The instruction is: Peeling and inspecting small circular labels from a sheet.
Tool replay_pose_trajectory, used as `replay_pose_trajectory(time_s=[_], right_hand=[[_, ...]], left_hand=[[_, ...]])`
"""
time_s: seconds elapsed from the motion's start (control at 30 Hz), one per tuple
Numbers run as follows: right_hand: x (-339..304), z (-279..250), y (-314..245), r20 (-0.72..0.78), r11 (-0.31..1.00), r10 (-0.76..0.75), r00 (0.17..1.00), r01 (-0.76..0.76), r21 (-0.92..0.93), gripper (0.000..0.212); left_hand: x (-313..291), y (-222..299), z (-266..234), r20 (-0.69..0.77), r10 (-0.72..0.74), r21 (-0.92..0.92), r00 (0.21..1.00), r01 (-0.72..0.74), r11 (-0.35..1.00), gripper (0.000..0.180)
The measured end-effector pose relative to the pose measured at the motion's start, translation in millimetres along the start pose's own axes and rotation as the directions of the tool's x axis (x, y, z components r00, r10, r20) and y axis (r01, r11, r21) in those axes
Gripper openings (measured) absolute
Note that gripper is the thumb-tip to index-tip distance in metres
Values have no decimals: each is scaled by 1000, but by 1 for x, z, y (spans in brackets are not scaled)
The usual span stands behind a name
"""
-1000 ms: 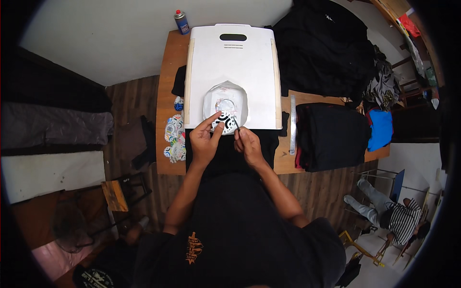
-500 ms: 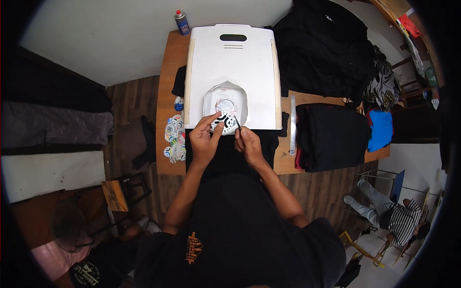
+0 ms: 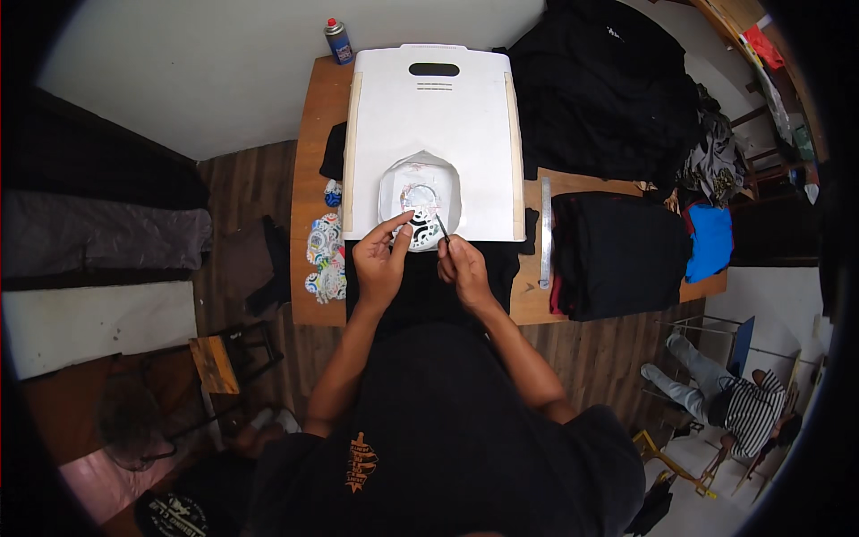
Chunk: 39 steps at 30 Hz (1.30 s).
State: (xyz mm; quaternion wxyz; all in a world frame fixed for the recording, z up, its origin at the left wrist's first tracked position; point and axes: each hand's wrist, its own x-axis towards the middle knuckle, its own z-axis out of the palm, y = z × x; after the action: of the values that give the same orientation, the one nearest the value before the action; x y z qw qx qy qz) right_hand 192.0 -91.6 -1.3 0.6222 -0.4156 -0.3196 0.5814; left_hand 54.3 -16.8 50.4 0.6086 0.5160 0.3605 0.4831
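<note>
Near the front edge of a white board (image 3: 438, 121), my left hand (image 3: 379, 267) pinches a rounded piece patterned in black, white and a little green (image 3: 420, 234) between thumb and fingertips. My right hand (image 3: 464, 272) grips a thin dark tool (image 3: 443, 225), its tip touching or just over the right side of that piece; its kind is too small to tell. Beyond my fingers is a rounded cut-out (image 3: 388, 183) in the board, white inside. A clear round shape (image 3: 419, 195) shows within it. Black cloth (image 3: 429, 285) lies under the board's front edge.
Left of the board lie several colourful patterned pieces (image 3: 327, 251). A spray can (image 3: 338, 41) with a red cap stands at the back left. To the right are a ruler (image 3: 545, 233), folded black garments (image 3: 613, 255) and blue cloth (image 3: 710, 242). Another person (image 3: 752, 412) is at far right.
The patterned piece has turned slightly in my left fingers, which have shifted a little. My right hand holds nearly still. At lower left, another person's arm and dark shirt have moved.
</note>
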Motion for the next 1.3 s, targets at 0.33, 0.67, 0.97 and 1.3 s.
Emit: replay_pose_trajectory(time_s=[0.33, 0.67, 0.97, 1.3], right_hand=[[-3, 5, -5, -7, 999, 32, 999, -32, 8, 34], [-4, 8, -2, -10, 998, 46, 999, -46, 42, 36], [-3, 6, -2, -6, 999, 40, 999, -40, 32, 36], [-1, 5, 0, 4, 1000, 11, 1000, -11, 18, 36]], left_hand=[[1, -9, -3, 6, 83, 15, 997, -83, 996, 31], [0, -1, 2, 16, 2, -13, 1000, -2, 1000, 35], [1, -3, 2, 29, 20, -7, 999, -20, 1000, 35], [0, 1, 4, 5, -34, -30, 999, 34, 999, 33]])
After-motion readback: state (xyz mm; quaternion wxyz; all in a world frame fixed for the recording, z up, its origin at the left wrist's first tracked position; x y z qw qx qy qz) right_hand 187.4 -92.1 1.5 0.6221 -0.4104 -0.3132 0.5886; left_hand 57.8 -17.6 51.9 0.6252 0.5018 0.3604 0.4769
